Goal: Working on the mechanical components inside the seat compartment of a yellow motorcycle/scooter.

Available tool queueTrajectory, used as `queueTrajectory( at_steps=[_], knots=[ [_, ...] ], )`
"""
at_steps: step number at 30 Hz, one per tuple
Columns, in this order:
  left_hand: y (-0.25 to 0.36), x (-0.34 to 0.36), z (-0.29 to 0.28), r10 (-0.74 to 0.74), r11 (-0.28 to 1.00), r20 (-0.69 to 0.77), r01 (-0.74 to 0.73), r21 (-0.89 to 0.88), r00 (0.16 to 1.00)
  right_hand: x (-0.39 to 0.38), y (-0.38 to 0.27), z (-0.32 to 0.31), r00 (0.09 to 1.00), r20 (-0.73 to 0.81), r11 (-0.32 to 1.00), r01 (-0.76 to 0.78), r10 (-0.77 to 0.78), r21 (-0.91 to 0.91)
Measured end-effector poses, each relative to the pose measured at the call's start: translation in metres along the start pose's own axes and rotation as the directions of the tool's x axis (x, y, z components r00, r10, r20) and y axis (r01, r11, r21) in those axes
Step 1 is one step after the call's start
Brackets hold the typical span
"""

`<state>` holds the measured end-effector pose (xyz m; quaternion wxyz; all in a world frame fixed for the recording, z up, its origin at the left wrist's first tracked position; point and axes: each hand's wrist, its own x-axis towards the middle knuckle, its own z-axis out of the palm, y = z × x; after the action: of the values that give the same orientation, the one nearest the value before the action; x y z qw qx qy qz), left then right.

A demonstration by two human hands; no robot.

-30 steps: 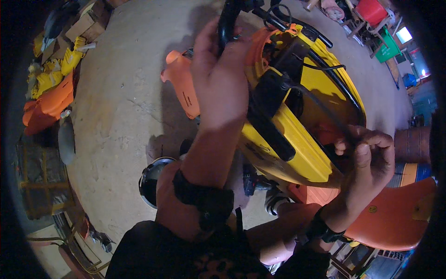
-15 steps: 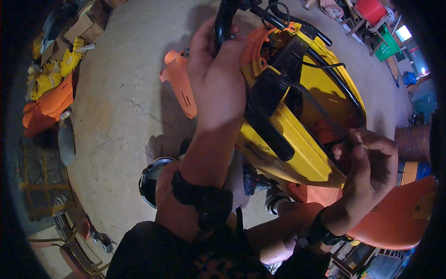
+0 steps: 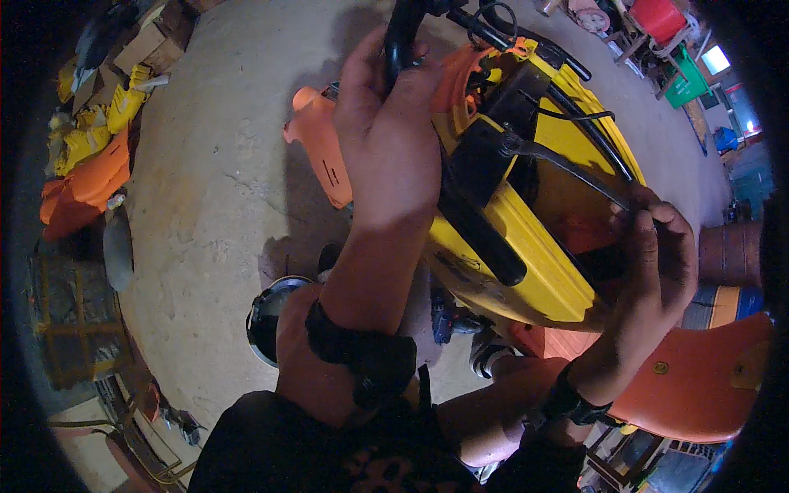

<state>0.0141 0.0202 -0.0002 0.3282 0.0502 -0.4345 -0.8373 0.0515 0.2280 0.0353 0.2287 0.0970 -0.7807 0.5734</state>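
My left hand (image 3: 386, 123) is closed round a bent black tube (image 3: 400, 41) at the top of a yellow machine body (image 3: 518, 238) with orange parts and black bars. My right hand (image 3: 657, 255) pinches the near end of a dark metal wrench (image 3: 575, 170). The wrench's head rests against a black bracket (image 3: 483, 156) set across the yellow body. A thin black cable (image 3: 575, 117) loops over the body near the bracket. Whatever the wrench head grips is too small to tell.
An orange panel (image 3: 326, 168) lies on the concrete floor (image 3: 205, 164) beyond my left forearm. Orange and yellow panels (image 3: 90, 189) are piled at the left. Below the body at right is an orange seat (image 3: 699, 382). A green bin (image 3: 684, 78) stands at the far right.
My right hand has moved up and slightly right, swinging the wrench's handle upward. The yellow body has shifted slightly, while my left hand keeps its hold on the tube.
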Motion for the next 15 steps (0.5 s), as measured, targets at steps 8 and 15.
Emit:
queueTrajectory(
  at_steps=[8, 15],
  knots=[
    [-0.002, -0.001, 0.001, -0.010, 0.999, -0.001, 0.010, -0.048, 1.000, 0.000, -0.001, 0.003, 0.997, -0.078, 0.993, -0.003, 0.012, 0.120],
    [-0.002, 0.000, 0.000, 0.003, 1.000, 0.002, -0.003, -0.001, 1.000, -0.008, -0.013, -0.012, 0.996, -0.044, 0.987, 0.082, -0.077, 0.141]
  ],
)
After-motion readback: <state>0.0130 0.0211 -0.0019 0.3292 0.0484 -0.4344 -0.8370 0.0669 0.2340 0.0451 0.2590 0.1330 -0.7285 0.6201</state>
